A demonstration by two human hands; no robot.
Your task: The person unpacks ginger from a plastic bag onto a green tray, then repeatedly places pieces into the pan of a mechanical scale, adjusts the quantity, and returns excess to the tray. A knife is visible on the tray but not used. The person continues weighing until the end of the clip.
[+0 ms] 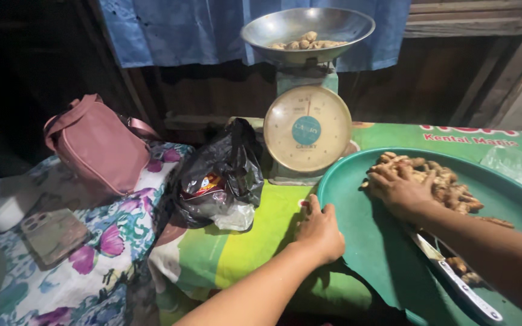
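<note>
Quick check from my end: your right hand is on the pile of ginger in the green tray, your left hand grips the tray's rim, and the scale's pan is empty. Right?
Not quite. The head view shows the scale's pan already holds a few pieces of ginger. The rest stands: the right hand rests on the ginger pile in the green tray, and the left hand grips its rim.
</note>
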